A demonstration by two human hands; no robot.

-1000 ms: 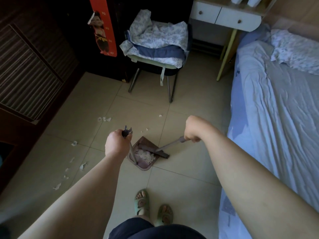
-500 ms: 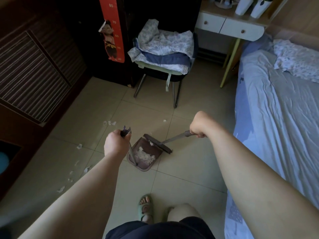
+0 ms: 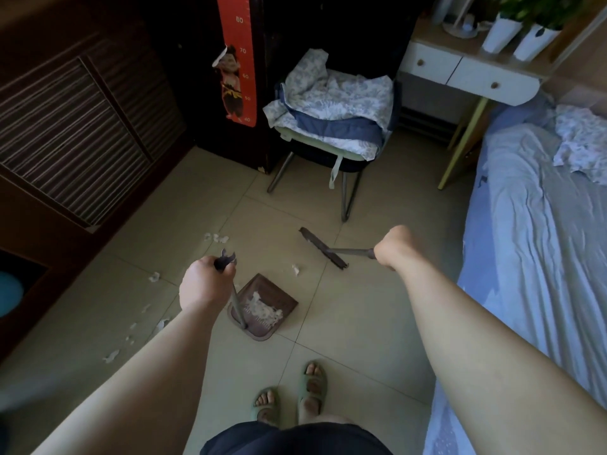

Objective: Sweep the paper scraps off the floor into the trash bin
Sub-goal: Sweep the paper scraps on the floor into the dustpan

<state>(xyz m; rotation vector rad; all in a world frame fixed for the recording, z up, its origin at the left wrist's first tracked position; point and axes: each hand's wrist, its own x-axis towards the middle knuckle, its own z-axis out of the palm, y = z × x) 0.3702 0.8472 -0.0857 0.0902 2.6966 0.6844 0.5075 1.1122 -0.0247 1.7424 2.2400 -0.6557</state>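
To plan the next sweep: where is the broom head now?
Head view, centre: the broom head is beyond and right of the dustpan, toward the chair.

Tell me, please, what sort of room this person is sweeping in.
Most likely a home bedroom: a bed with a rumpled blue sheet runs along the right, a chair is piled with bedding, and a white-drawered desk stands at the bed's far end.

Our left hand (image 3: 203, 287) & right hand (image 3: 394, 246) bare, arms (image 3: 147, 372) bare to elbows; we wear dark navy shorts (image 3: 295, 438), pale-green slide sandals (image 3: 312, 382) w/ open toes.
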